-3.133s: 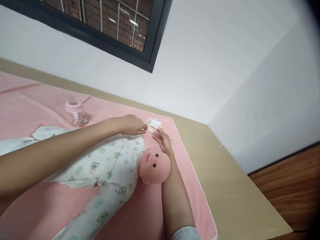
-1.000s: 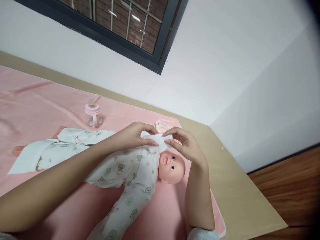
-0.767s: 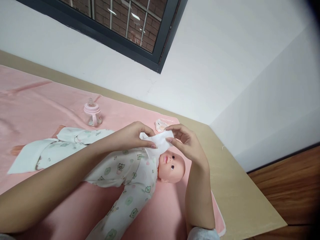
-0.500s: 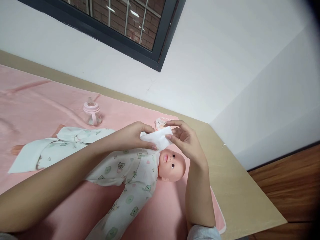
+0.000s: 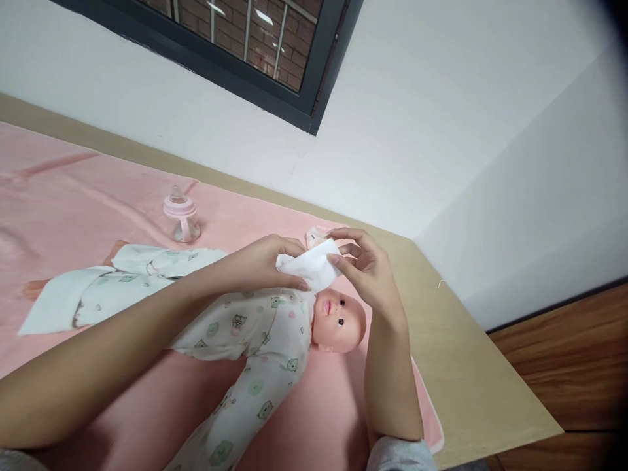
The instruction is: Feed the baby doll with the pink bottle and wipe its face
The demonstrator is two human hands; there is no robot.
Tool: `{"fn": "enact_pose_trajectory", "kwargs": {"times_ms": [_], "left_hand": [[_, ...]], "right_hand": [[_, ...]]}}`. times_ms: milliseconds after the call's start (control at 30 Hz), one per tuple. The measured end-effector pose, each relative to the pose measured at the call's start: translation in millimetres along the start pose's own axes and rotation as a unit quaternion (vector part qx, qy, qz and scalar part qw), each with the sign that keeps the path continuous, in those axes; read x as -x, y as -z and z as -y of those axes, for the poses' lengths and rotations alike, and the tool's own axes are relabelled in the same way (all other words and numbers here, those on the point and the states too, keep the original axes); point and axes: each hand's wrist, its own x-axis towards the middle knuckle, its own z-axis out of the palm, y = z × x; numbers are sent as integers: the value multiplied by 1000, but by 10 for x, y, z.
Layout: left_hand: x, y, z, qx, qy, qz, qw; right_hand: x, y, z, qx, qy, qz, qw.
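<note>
Between my two hands is a folded white wipe or tissue (image 5: 314, 265), held above the chest and chin of a baby doll (image 5: 343, 320). My left hand (image 5: 277, 265) pinches its left end, thumb on the near side. The other end is gripped between the thumb and fingers of my right hand (image 5: 360, 261). Face up lies the doll, its head to the right, dressed in a white outfit (image 5: 245, 327) printed with small green bears. Partly hidden behind my right fingers is a small crumpled packet or cloth (image 5: 314, 235).
A baby bottle (image 5: 181, 216) with a pink lid and handle stands left of my hands on the pink blanket (image 5: 98, 190). Under the blanket is a wooden table (image 5: 466, 366), its edge at the right. A white wall (image 5: 392, 131) and a dark-framed window (image 5: 314, 98) rise behind.
My right hand has shifted slightly, and the upper edge of the white wipe or tissue is lifted a little more. The doll and bottle rest as before.
</note>
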Motion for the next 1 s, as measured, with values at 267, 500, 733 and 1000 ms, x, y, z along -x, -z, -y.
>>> {"fn": "enact_pose_trajectory", "kwargs": {"times_ms": [267,500,733,1000], "left_hand": [[-14,-24,-16,20,-76,-50,996],[-21,-47,-10,6,-119,-74,990],[-11,-107,-36,15,-120,-126,985],[-23,-134,-78,67,-67,-133,987]], "right_hand": [[8,-35,14,13,-12,11,1000],[17,-49,13,12,-14,22,1000],[38,-137,21,16,-23,8,1000],[53,-77,-15,73,-32,-20,997]]}}
